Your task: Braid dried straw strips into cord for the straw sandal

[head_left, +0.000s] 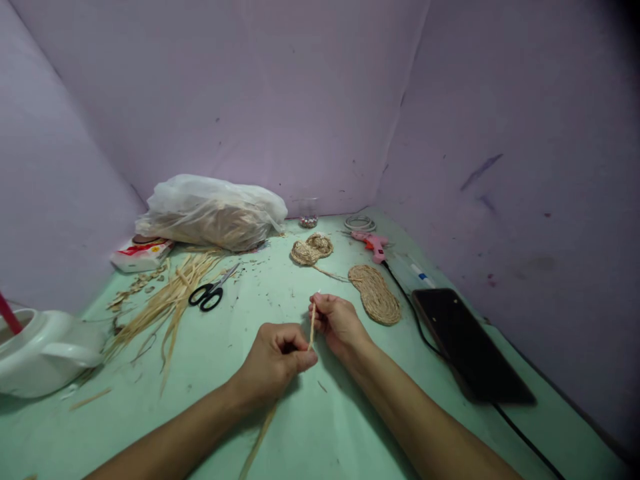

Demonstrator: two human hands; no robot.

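A short twisted length of a pale straw strand (313, 325) is stretched between my two hands over the green table. My left hand (277, 353) pinches its lower end between thumb and forefinger, and a loose flat tail trails below toward the near edge. With the fingertips of my right hand (339, 323) I grip the upper end; some of those fingers are hidden. Just beyond the right hand lies a flat woven straw sole (375, 295). A coiled bundle of straw cord (312, 249) sits farther back, a thin cord running from it to the sole.
Black-handled scissors (213, 290) and loose straw strips (175, 293) lie left. A plastic bag (215, 210), a tissue pack (143, 255) and a bead jar (309, 220) stand behind. Right are a pink glue gun (370, 243) and a phone (470, 343). A white pot (45, 350) is far left.
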